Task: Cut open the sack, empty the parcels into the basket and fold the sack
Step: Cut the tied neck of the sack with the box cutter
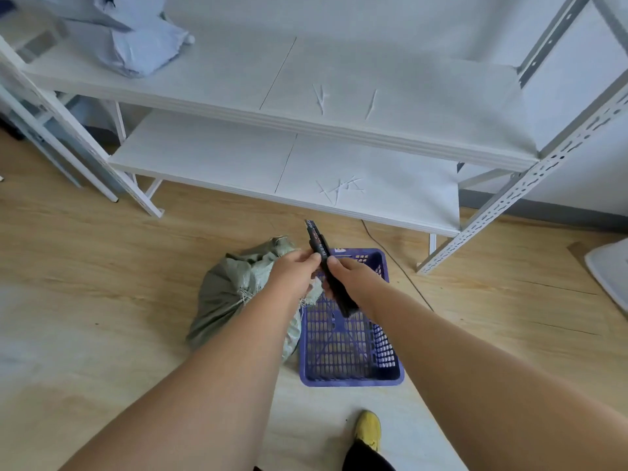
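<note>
Utility knife — black, slim, held tilted with its tip pointing up and away; whether a blade is out cannot be told from the head view.
Right hand — closed around the knife's lower body.
Left hand — fingertips pinched on the knife's middle, just beside the right hand.
Sack — grey-green woven, full, tied shut at the neck, standing on the wooden floor beneath the left forearm and touching the basket's left side.
Basket — purple plastic, perforated, on the floor below both hands; appears to hold nothing.
Shelving — white metal rack, two boards visible; pale blue parcels on the upper board, far left.
Shoe — yellow, near the bottom edge.
</note>
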Demonstrator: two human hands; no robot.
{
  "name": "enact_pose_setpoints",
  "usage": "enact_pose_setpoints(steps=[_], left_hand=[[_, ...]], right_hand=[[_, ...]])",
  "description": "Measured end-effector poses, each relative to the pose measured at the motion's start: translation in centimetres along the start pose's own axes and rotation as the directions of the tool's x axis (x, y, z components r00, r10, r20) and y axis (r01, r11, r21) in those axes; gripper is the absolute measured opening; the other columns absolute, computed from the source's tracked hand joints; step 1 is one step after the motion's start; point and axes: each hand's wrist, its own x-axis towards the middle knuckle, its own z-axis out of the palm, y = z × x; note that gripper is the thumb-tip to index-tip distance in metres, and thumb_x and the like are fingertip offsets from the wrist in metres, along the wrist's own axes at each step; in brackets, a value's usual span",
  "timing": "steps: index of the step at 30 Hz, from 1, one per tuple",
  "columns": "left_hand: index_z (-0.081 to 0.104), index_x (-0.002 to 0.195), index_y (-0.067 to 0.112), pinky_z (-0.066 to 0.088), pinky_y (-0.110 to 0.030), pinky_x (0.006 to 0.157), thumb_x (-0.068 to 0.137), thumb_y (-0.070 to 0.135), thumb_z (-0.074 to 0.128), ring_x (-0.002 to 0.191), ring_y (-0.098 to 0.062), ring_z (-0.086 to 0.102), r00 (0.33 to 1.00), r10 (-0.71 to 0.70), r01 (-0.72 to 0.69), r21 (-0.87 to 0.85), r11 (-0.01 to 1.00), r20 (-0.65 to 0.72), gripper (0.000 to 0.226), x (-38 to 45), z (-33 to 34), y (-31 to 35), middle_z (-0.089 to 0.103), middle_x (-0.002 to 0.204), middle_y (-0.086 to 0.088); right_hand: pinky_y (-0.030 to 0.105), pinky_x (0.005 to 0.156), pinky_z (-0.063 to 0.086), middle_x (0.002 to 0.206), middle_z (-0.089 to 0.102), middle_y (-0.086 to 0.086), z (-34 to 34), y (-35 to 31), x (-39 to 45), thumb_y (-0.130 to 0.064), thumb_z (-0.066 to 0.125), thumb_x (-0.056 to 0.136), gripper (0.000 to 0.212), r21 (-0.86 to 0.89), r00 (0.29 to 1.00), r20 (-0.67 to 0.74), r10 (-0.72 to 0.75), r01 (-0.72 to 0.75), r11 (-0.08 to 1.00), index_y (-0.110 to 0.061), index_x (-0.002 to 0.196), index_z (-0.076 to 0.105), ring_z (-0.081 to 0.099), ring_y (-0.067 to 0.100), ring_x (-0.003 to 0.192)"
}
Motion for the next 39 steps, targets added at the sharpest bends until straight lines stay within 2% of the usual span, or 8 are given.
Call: enact_pose_setpoints(steps=[5, 9, 17, 22, 25, 29, 34, 39], left_hand=[[0.063, 0.114, 0.024, 0.05, -0.028, 0.073, 0.097, 0.028, 0.055, 0.096, -0.011, 0.065, 0.997, -0.074, 0.076, -0.048, 0.996, 0.039, 0.019, 1.8, -6.3, -2.0, 0.068, 0.107, 0.005], [0.063, 0.113, 0.021, 0.052, -0.035, 0.083, 0.099, 0.023, 0.052, 0.099, -0.017, 0.064, 0.993, -0.115, 0.116, 0.019, 0.993, -0.038, 0.018, 3.8, -8.9, -3.5, 0.067, 0.107, 0.001], [0.062, 0.122, 0.017, 0.049, -0.033, 0.079, 0.097, 0.019, 0.051, 0.084, -0.023, 0.059, 0.985, -0.138, 0.159, 0.217, 0.963, -0.107, 0.028, 7.4, -10.4, -9.2, 0.066, 0.099, -0.006], [0.059, 0.127, 0.017, 0.047, -0.03, 0.076, 0.096, 0.016, 0.047, 0.097, -0.028, 0.063, 0.979, -0.07, 0.152, 0.459, 0.875, -0.191, 0.033, 9.6, -9.7, -12.0, 0.063, 0.125, -0.007], [0.065, 0.106, 0.02, 0.05, -0.033, 0.07, 0.092, 0.004, 0.043, 0.089, -0.028, 0.063, 0.983, -0.07, 0.162, 0.613, 0.773, -0.171, 0.031, 12.0, -9.0, -14.5, 0.065, 0.118, -0.01], [0.048, 0.136, 0.023, 0.046, -0.042, 0.097, 0.088, 0.007, 0.048, 0.121, -0.033, 0.049, 0.973, -0.111, 0.231, 0.801, 0.552, -0.204, 0.051, 15.6, -8.5, -19.1, 0.045, 0.14, -0.009], [0.009, 0.152, 0.034, 0.019, -0.056, 0.114, 0.086, -0.002, 0.056, 0.146, -0.033, 0.011, 0.942, 0.326, -0.053, 0.924, 0.379, -0.08, 0.088, 20.9, -8.4, -22.4, 0.008, 0.161, 0.0], [-0.006, 0.152, 0.035, 0.0, -0.065, 0.112, 0.087, 0.008, 0.063, 0.148, -0.029, -0.007, 0.877, 0.464, -0.196, 0.975, 0.106, 0.126, 0.098, 27.8, -8.3, -24.4, 0.003, 0.162, 0.005]], right_hand=[[0.033, 0.072, 0.052, 0.079, 0.064, 0.006, 4.8, 0.1, 0.6, -0.037, 0.045, 0.101, 0.034, 0.134, 0.996, 0.02, 0.092, -0.094, 0.987, -0.007, 0.106, 0.058, 0.061, 0.019, 0.068], [0.034, 0.069, 0.051, 0.077, 0.062, 0.006, 7.4, 1.3, 1.6, -0.036, 0.043, 0.102, 0.031, 0.175, 0.993, -0.038, 0.111, -0.103, 0.979, -0.008, 0.105, 0.056, 0.057, 0.018, 0.064], [0.033, 0.066, 0.048, 0.076, 0.061, 0.006, 8.8, 4.6, 5.1, -0.043, 0.038, 0.102, 0.038, 0.045, 0.985, -0.064, 0.159, -0.156, 0.987, -0.009, 0.103, 0.054, 0.054, 0.018, 0.06], [0.031, 0.062, 0.049, 0.073, 0.06, 0.004, 7.3, 7.0, 7.8, -0.045, 0.062, 0.09, 0.038, -0.072, 0.99, -0.036, 0.135, -0.137, 0.988, -0.01, 0.104, 0.057, 0.053, 0.014, 0.055], [0.032, 0.061, 0.049, 0.066, 0.055, 0.003, 7.0, 9.1, 10.5, -0.031, 0.071, 0.084, 0.025, -0.204, 0.993, -0.061, 0.105, -0.116, 0.972, -0.012, 0.095, 0.059, 0.05, 0.017, 0.055], [0.035, 0.065, 0.056, 0.073, 0.063, 0.007, 9.0, 12.5, 13.7, -0.021, 0.064, 0.091, 0.011, -0.125, 0.997, -0.031, 0.074, -0.078, 0.989, -0.014, 0.09, 0.055, 0.061, 0.02, 0.061], [0.046, 0.078, 0.059, 0.099, 0.07, 0.002, 12.2, 16.9, 19.4, -0.025, 0.06, 0.088, 0.018, -0.162, 0.991, -0.109, -0.078, 0.06, 0.985, -0.029, 0.105, 0.061, 0.068, 0.026, 0.091], [0.032, 0.066, 0.046, 0.085, 0.062, -0.009, 13.7, 19.8, 26.1, -0.023, 0.058, 0.087, 0.041, -0.237, 0.951, -0.208, -0.227, 0.176, 0.955, -0.033, 0.126, 0.053, 0.056, 0.014, 0.071]])
